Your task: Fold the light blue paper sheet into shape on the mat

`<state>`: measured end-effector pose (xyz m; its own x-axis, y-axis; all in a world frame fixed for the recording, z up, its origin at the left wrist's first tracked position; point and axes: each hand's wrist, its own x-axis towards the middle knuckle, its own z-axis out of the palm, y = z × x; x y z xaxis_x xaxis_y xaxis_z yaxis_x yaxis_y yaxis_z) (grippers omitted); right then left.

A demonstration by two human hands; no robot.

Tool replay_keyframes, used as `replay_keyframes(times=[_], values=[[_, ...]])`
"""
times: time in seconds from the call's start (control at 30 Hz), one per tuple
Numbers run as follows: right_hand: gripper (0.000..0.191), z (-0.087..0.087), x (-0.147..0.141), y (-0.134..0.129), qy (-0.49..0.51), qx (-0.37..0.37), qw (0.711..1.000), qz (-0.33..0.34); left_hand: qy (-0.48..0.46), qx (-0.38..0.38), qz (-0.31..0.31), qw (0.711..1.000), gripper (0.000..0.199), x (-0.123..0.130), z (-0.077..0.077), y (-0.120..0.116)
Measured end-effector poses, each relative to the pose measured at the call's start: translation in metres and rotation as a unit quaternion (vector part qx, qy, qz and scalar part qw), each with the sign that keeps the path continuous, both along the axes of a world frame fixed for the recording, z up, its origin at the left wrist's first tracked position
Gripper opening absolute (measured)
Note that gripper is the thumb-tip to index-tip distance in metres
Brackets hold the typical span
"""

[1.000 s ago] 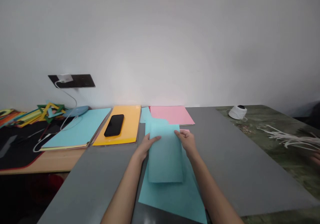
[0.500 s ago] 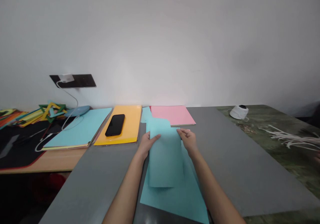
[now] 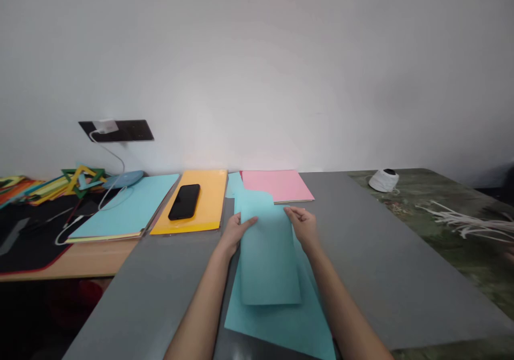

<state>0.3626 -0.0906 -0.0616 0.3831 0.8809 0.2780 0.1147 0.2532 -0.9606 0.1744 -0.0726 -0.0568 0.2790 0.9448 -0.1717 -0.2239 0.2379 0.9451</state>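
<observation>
A folded sheet of light blue paper (image 3: 269, 258) is held between my two hands, its upper end curving back. My left hand (image 3: 236, 230) grips its left edge, the thumb lying on the front face. At the upper right corner my right hand (image 3: 302, 222) pinches the paper between thumb and fingers. Beneath it a larger light blue sheet (image 3: 277, 328) lies at an angle on the grey mat (image 3: 369, 274). Behind the held paper is a stack of pink paper (image 3: 277, 184), with a bit of light blue paper (image 3: 233, 184) beside it.
A black phone (image 3: 184, 201) rests on a yellow-orange paper pack (image 3: 212, 204). Further left are a light blue paper stack (image 3: 132, 204), a white cable (image 3: 114, 154) and coloured paper strips (image 3: 48, 188). On the right are a thread cone (image 3: 384, 180) and white cords (image 3: 469, 220).
The lower right part of the folded paper has swung outward, so its bottom edge now looks wider. Both hands keep nearly the same place and grip.
</observation>
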Motion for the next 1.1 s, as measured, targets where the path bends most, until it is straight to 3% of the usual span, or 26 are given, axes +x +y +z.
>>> replay_keyframes(times=[0.53, 0.93, 1.1], values=[[0.019, 0.0012, -0.0014, -0.0014, 0.091, 0.036, 0.995, 0.004, -0.016, 0.0, -0.018, 1.0, 0.039, -0.0007, 0.0051, -0.0028], [0.019, 0.0039, 0.0, -0.0043, 0.057, 0.039, 0.998, -0.008, -0.021, -0.009, -0.012, 1.0, 0.041, 0.0018, 0.01, -0.0055], [0.022, 0.0009, 0.0027, -0.0024, 0.039, 0.03, 0.999, -0.023, -0.048, 0.002, 0.02, 0.999, 0.043, 0.0015, 0.0098, -0.0021]])
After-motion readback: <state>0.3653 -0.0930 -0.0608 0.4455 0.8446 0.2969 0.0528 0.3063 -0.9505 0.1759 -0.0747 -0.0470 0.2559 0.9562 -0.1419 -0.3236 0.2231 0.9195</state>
